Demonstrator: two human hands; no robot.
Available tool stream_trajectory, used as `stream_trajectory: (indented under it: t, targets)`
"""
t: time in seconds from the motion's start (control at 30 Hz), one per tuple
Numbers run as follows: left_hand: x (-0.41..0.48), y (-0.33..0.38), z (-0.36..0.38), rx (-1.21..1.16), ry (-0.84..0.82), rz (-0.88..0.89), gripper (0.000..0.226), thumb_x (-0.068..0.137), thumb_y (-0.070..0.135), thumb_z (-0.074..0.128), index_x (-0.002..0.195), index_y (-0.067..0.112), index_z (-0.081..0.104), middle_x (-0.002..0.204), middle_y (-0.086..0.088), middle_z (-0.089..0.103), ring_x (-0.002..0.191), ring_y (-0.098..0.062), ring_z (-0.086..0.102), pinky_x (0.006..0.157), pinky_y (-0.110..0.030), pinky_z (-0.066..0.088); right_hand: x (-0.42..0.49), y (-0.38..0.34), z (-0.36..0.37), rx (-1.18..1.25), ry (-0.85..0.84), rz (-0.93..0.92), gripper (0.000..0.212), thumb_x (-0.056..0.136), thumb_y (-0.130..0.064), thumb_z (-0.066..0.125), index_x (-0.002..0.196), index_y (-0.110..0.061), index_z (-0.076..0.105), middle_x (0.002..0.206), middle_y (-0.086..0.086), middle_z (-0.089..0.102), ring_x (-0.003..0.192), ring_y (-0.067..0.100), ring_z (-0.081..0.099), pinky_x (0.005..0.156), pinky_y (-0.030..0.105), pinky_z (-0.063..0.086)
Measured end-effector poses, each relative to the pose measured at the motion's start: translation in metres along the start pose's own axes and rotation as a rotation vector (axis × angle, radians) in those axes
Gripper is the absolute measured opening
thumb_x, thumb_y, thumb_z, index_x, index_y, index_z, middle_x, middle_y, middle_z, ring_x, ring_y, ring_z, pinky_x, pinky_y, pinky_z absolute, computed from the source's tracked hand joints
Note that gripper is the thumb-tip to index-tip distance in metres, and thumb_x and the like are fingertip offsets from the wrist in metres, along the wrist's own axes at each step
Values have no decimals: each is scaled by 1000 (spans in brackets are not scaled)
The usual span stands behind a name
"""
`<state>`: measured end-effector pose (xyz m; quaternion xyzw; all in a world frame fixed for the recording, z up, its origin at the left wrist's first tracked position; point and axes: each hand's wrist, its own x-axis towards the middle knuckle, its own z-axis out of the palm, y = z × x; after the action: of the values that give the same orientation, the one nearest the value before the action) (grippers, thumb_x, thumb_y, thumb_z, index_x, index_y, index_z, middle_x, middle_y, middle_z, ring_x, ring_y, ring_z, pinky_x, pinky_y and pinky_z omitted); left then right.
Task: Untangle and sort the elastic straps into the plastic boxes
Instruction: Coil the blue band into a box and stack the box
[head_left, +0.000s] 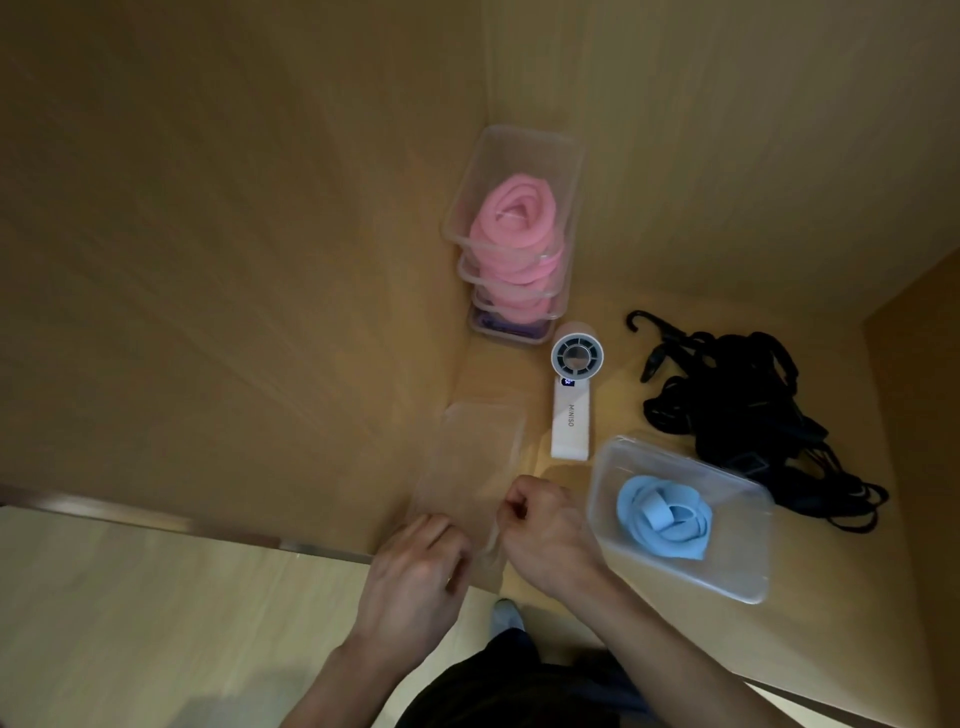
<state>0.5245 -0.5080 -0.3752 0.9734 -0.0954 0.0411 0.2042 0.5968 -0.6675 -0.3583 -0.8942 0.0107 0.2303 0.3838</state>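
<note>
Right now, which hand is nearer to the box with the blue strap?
Right. The right hand sits just left of the blue-strap box, almost at its wall; the left hand is farther left, beyond the right hand.

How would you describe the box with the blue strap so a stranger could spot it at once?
On the wooden desk, look just right of the person's right hand, in front of the black strap tangle. There lies a clear plastic box on its own. It alone holds a coiled blue strap; the stacked boxes show pink.
</note>
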Motion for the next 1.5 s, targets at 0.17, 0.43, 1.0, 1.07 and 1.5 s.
stream_trajectory:
  t: [0.17, 0.43, 1.0, 1.07, 1.5]
  targets:
    - [1, 7, -1, 32, 38, 25, 13, 83, 20, 60, 70, 21, 55, 76, 12, 51, 71, -9, 50, 64, -21, 40, -8, -4, 0, -33, -4, -16, 13, 93, -27, 48, 84, -20, 53, 89, 1, 61, 81, 19, 60, 69, 32, 49]
    - [4, 10, -8, 73, 136, 15, 22, 89, 15, 49, 67, 16, 51, 70, 6, 49, 66, -15, 48, 61, -28, 42, -18, -10, -7, 2, 61, -163, 15, 93, -27, 52, 79, -20, 52, 72, -9, 54, 75, 16, 56, 65, 28, 42]
    - [40, 50, -61, -306, 478, 9, 19, 89, 17, 64, 75, 12, 52, 87, 9, 63, 83, -8, 64, 72, -21, 48, -17, 5, -54, 604, 309, -301, 23, 92, -2, 62, 88, -25, 60, 83, -6, 62, 70, 9, 55, 66, 23, 45]
    - [48, 59, -62, -399, 500, -19, 24, 88, 13, 72, 79, 19, 50, 90, 15, 65, 87, -5, 66, 76, -17, 49, -15, 11, -63, 624, 441, -309, 23, 91, -5, 65, 96, -26, 59, 97, -1, 62, 86, 12, 61, 76, 22, 49]
    - [116, 105, -40, -1079, 224, -346, 29, 76, -8, 78, 80, 7, 54, 68, -3, 71, 62, -5, 64, 61, -13, 49, -47, 80, -142, 555, 886, -106, 10, 97, -19, 64, 96, -25, 71, 94, -3, 71, 86, 12, 69, 77, 39, 58]
